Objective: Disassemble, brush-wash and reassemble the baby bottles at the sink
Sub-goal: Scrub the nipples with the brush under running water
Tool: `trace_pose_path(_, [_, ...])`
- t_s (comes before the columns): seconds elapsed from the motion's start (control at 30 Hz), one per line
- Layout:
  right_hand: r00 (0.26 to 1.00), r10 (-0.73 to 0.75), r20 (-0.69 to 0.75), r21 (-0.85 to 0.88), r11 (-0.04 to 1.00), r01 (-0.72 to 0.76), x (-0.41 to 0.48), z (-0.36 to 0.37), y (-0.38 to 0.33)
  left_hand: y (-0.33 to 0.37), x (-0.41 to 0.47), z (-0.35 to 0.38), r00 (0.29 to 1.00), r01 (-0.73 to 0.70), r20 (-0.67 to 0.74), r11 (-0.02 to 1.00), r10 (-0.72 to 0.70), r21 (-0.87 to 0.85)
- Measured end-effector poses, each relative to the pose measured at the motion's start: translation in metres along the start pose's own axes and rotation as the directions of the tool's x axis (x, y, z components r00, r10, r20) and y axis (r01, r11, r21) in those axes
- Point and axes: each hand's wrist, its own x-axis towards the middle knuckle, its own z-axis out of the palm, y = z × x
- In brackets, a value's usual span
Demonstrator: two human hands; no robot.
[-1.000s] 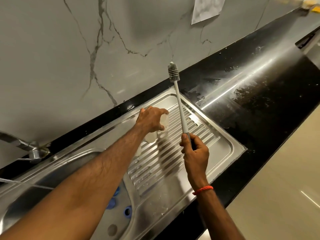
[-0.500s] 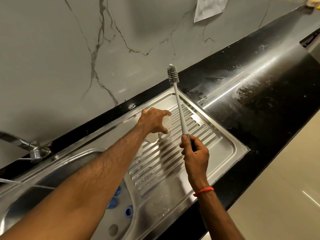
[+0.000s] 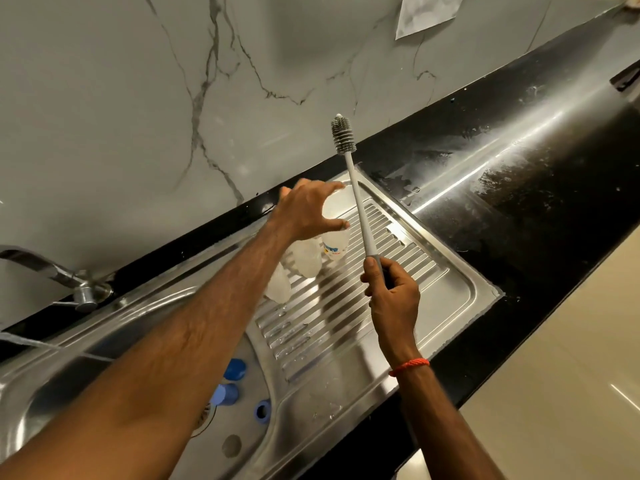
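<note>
Over the drainboard (image 3: 398, 306), the left hand (image 3: 308, 213) has let go of the bottle (image 3: 335, 242) standing there, fingers now spread above it. Right hand (image 3: 393, 292) still grips the brush (image 3: 360, 216), bristles up. Left forearm (image 3: 207, 323) hides parts of two more bottles (image 3: 304, 261) and blue parts (image 3: 235, 368).

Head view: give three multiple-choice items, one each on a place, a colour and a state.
1. Where do the blue parts lie? A on the drainboard; B in the sink basin; C on the black counter.
2. What colour is the wrist band? A green; B orange; C white.
3. How is the brush? A bristles up, gripped by the right hand; B lying flat on the drainboard; C inside a bottle.
Answers: 1 B, they sit low inside the basin. 2 B, an orange cord circles the right wrist. 3 A, the hand curls round its handle and the bristles point up.
</note>
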Motion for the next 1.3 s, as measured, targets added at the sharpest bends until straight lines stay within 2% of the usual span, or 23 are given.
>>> trace_pose_path(0.3, [0.963,-0.079,0.259,-0.09,0.99,0.105,-0.021,0.03,-0.028,-0.03,-0.105,-0.034,0.957,0.121,-0.256,0.99,-0.136,-0.076])
trace_pose_path(0.5, [0.91,-0.059,0.41,-0.152,0.979,0.132,-0.05,0.055,-0.024,-0.053,-0.189,-0.024,0.929,0.229,-0.275,0.969,-0.247,-0.097])
trace_pose_path(0.6, [0.861,-0.001,0.508,-0.192,0.975,0.114,-0.065,0.067,-0.02,-0.064,-0.231,-0.017,0.896,0.275,-0.318,0.95,-0.31,-0.151])
trace_pose_path(0.7, [0.845,0.027,0.535,-0.194,0.977,0.091,-0.078,0.074,-0.014,-0.068,-0.271,-0.006,0.86,0.305,-0.351,0.924,-0.371,-0.23])
trace_pose_path(0.87, [0.781,0.084,0.619,-0.234,0.969,0.081,-0.1,0.09,-0.002,-0.082,-0.341,0.027,0.79,0.424,-0.303,0.832,-0.533,-0.358])
trace_pose_path(1.0, [0.73,0.112,0.674,-0.289,0.95,0.121,-0.113,0.102,0.008,-0.098,-0.392,0.048,0.711,0.559,-0.214,0.722,-0.67,-0.406])
trace_pose_path(1.1, [0.706,0.107,0.701,-0.32,0.931,0.177,-0.125,0.111,0.012,-0.114,-0.424,0.059,0.625,0.664,-0.133,0.614,-0.769,-0.426])
trace_pose_path(1.2, [0.7,0.113,0.705,-0.357,0.909,0.213,-0.132,0.115,0.011,-0.135,-0.451,0.07,0.511,0.742,-0.061,0.476,-0.857,-0.473])
trace_pose_path(1.3, [0.699,0.121,0.705,-0.386,0.892,0.235,-0.139,0.119,0.015,-0.158,-0.475,0.081,0.412,0.854,0.043,0.369,-0.91,-0.367])
